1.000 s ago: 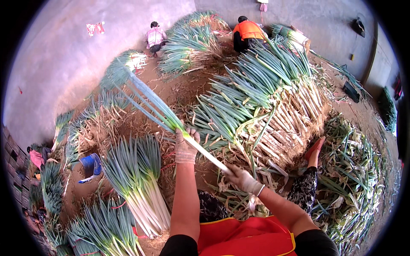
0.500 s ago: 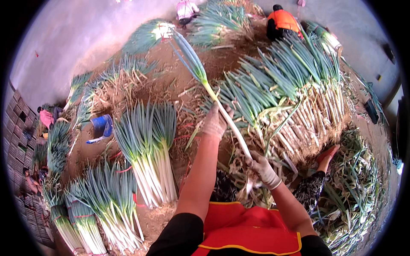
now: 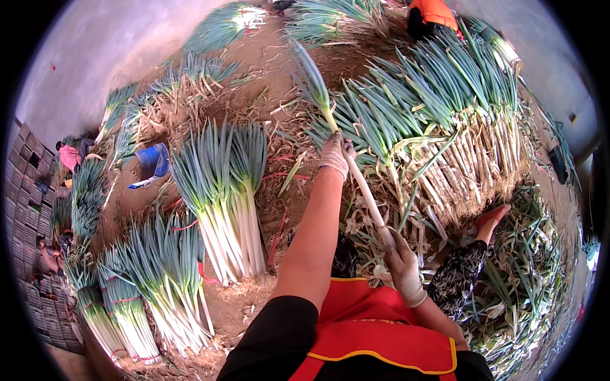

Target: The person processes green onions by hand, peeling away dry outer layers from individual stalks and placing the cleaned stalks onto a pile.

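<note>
A long green onion (image 3: 365, 184) with a white stalk and dark green leaves slants across the space in front of me. Wrapped round its upper stalk, just below the leaves, is my gloved left hand (image 3: 335, 155). My right hand (image 3: 403, 263), also gloved and dirt-stained, grips the stalk's lower end near my apron, its fingers hiding the root. To the right lies a large heap of untrimmed green onions (image 3: 464, 159), brown and rooty at the base. On the left stands a group of clean white-stalked green onions (image 3: 229, 209).
Peeled leaves and husks (image 3: 527, 279) pile up at right, beside my foot (image 3: 492, 219). More green onions (image 3: 165, 279), some bundles tied in red, lie at lower left. A blue bucket (image 3: 152, 164) lies tipped behind them. A person in orange (image 3: 432, 13) crouches at the far right.
My view has shifted a little. The green onion and both hands sit slightly farther right in view, and my right hand's fingers now lie straighter along the stalk's lower end.
</note>
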The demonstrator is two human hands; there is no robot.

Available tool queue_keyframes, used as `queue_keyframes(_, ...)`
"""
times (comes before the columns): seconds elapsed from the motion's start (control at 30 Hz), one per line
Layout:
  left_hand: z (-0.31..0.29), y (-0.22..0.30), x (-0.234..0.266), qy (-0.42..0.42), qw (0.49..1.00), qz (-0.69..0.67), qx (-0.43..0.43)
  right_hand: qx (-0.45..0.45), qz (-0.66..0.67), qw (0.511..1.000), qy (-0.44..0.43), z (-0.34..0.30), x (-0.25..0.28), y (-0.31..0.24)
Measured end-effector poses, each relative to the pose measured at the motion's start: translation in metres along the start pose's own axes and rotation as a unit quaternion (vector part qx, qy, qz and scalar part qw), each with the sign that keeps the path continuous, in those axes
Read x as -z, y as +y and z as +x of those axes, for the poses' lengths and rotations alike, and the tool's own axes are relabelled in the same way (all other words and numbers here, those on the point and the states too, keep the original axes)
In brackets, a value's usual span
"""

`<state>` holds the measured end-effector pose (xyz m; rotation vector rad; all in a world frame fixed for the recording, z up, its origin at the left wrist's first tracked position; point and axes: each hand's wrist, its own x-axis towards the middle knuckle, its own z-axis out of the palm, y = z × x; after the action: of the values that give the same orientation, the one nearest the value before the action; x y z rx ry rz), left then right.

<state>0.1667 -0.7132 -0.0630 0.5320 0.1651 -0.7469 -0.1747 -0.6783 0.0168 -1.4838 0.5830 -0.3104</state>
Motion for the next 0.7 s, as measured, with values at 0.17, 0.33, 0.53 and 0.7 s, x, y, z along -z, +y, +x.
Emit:
queue_keyframes(0.17, -0.001, 0.057, 0.021, 0.045, 0.996, 0.062, -0.044, 0.117, -0.248, 0.961, 0.021, -0.079, 0.045, 0.07)
queue_keyframes(0.33, -0.048, 0.066, 0.011, -0.017, 0.985, 0.111, -0.132, -0.059, -0.127, 0.987, 0.074, -0.061, 0.072, 0.088)
queue_keyframes(0.53, -0.138, 0.144, 0.056, -0.1, 0.983, -0.029, -0.153, 0.047, -0.232, 0.971, 0.024, -0.05, 0.059, 0.118)
queue_keyframes(0.7, -0.297, 0.222, 0.091, 0.148, 0.934, 0.194, -0.26, 0.072, -0.269, 0.959, -0.06, -0.024, 0.059, 0.144)
